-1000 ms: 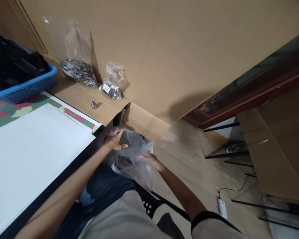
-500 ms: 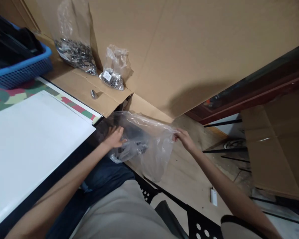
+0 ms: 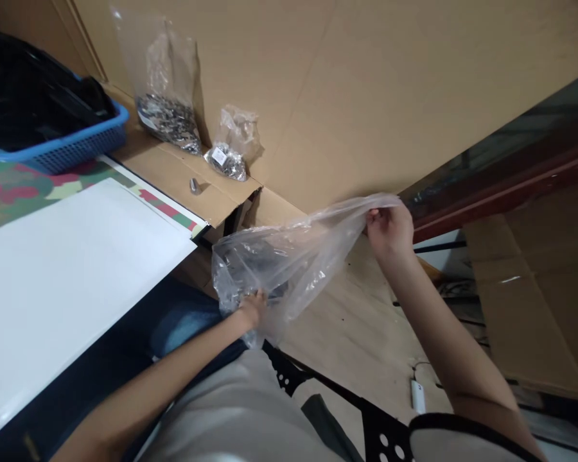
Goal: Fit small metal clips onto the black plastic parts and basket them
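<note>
Two hands are holding the clear plastic bag out at your twelve o'clock, a dark object showing inside: your right hand is pinching its top edge at two o'clock with closed fingers, and your left hand is gripping its lower side.

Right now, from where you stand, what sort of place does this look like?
Probably an indoor packing or parts-handling workroom. A large cardboard box has bagged small metal parts on its flap, a blue plastic basket sits nearby, and the right hand holds up a clear plastic bag.
</note>
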Tool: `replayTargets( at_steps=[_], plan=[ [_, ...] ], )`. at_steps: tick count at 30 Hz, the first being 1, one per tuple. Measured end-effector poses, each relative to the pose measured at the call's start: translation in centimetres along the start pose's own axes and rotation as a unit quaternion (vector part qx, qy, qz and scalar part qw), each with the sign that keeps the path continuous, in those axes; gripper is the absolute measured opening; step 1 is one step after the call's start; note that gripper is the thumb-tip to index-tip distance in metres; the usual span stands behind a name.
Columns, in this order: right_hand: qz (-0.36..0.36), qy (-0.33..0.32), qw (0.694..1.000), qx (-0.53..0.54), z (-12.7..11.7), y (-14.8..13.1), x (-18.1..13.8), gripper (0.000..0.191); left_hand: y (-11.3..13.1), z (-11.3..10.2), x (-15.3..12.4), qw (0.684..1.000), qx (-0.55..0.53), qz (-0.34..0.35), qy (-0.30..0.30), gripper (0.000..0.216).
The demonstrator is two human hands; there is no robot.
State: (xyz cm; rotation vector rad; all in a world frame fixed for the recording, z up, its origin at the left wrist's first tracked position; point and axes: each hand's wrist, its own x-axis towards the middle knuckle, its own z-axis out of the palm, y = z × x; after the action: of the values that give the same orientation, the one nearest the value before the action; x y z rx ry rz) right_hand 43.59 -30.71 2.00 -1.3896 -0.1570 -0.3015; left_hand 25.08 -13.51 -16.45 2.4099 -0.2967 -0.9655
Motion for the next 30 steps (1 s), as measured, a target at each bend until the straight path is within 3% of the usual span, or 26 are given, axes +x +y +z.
replayTargets(
  at_steps=[3, 7, 9, 11, 13, 15, 19, 21, 23, 26, 28, 29, 30],
  plan=[
    [-0.018, 0.027, 0.999, 0.035, 0.3, 0.1, 0.6, 0.017, 0.0, -1.4, -3.6, 0.994, -0.015, 0.097, -0.045, 0.034],
    [-0.065, 0.041, 0.997, 0.032, 1.1, -0.5, 0.3, 0.016, 3.4, -3.1, -8.4, 0.955, -0.055, 0.268, -0.113, 0.041],
    [-0.089, 0.040, 0.995, 0.023, 1.7, -0.8, -0.2, 0.015, 5.7, -4.0, -9.2, 0.928, -0.061, 0.339, -0.143, 0.056],
    [-0.108, 0.037, 0.993, 0.012, 2.3, -1.0, -0.7, 0.015, 7.0, -5.0, -8.4, 0.918, -0.058, 0.372, -0.126, 0.067],
    [-0.121, 0.025, 0.992, -0.016, 2.8, -1.1, -1.3, 0.014, 6.7, -6.1, -6.1, 0.939, -0.045, 0.335, -0.061, 0.056],
    [-0.150, 0.006, 0.985, -0.082, 3.3, -1.0, -2.0, 0.010, 5.0, -7.2, -3.1, 0.972, -0.023, 0.234, 0.013, 0.044],
    [-0.199, -0.041, 0.959, -0.198, 3.8, -0.8, -3.2, 0.010, -0.9, -8.8, 1.9, 0.990, 0.035, 0.048, 0.129, 0.094],
    [-0.212, -0.071, 0.939, -0.262, 3.9, -1.2, -3.5, 0.014, -3.4, -9.1, 3.2, 0.986, 0.058, 0.005, 0.156, 0.114],
    [-0.227, -0.102, 0.896, -0.366, 4.0, -2.2, -3.9, 0.022, -5.0, -9.0, 3.9, 0.983, 0.074, -0.013, 0.167, 0.122],
    [-0.239, -0.124, 0.833, -0.483, 4.7, -3.5, -5.5, 0.040, -5.8, -8.9, 5.1, 0.979, 0.081, -0.033, 0.182, 0.103],
    [-0.250, -0.168, 0.818, -0.490, 5.8, -3.0, -7.8, 0.031, -5.9, -9.0, 6.0, 0.977, 0.074, -0.047, 0.196, 0.077],
    [-0.257, -0.207, 0.814, -0.477, 6.4, -2.0, -9.4, 0.022, -5.9, -9.1, 6.5, 0.975, 0.068, -0.049, 0.204, 0.067],
    [-0.242, -0.295, 0.803, -0.459, 7.0, -0.5, -11.1, 0.017, -6.0, -9.2, 6.9, 0.975, 0.061, -0.045, 0.211, 0.059]
  ],
)
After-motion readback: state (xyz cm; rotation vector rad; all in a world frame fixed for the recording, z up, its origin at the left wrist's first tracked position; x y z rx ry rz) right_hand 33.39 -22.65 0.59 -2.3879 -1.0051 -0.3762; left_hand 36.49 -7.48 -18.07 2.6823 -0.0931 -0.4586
